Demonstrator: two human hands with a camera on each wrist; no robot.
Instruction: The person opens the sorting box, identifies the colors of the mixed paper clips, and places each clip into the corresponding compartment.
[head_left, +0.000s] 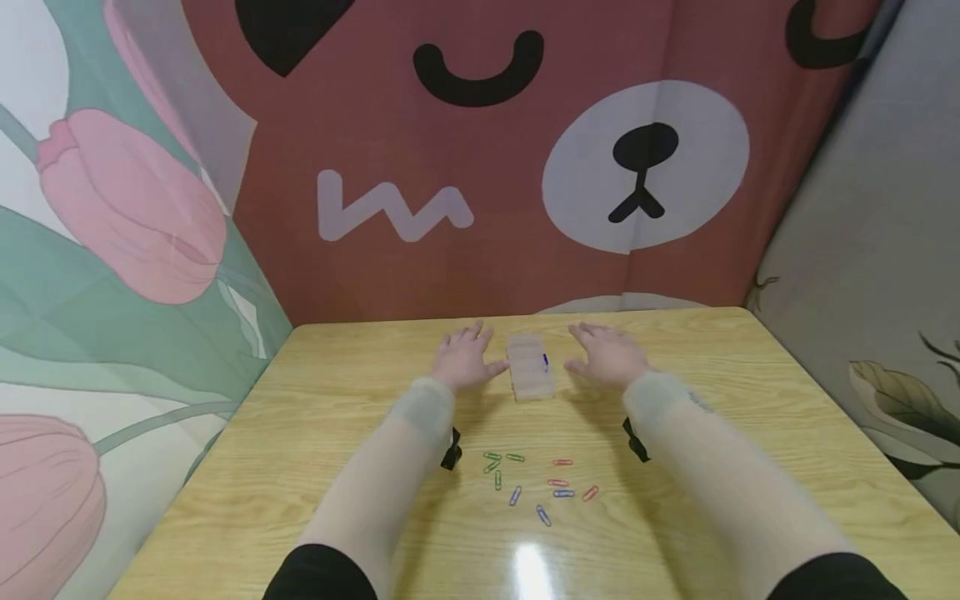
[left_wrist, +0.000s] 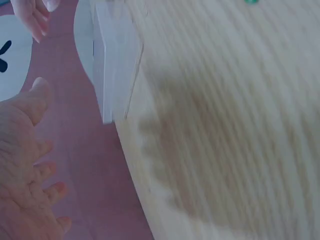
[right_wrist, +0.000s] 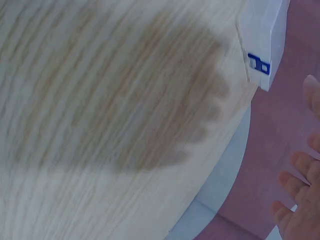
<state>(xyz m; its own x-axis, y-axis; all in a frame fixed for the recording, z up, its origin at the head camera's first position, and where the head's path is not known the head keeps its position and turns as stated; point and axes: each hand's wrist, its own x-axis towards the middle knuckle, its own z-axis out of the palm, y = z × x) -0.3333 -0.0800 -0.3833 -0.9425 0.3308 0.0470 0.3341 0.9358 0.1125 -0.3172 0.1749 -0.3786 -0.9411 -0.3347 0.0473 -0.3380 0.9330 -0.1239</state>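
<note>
A translucent plastic box (head_left: pixel 531 368) with a blue latch (right_wrist: pixel 258 64) on one side rests near the table's far edge. My left hand (head_left: pixel 462 358) is beside its left side, fingers spread, thumb pointing toward the box; in the left wrist view the hand (left_wrist: pixel 25 170) is apart from the box (left_wrist: pixel 116 60). To the right of the box my right hand (head_left: pixel 607 356) is held with fingers extended and a gap between. Neither hand holds anything. Closer to me lie several green paper clips (head_left: pixel 498 480), several red paper clips (head_left: pixel 562 462) and three blue paper clips (head_left: pixel 543 516).
The wooden table (head_left: pixel 345 433) ends at a far edge against a brown cloth (head_left: pixel 375 275) with a bear face. A floral cloth (head_left: pixel 135 208) hangs at the left, a grey one (head_left: pixel 862 250) at the right. Both wrists wear black straps (head_left: pixel 452 450).
</note>
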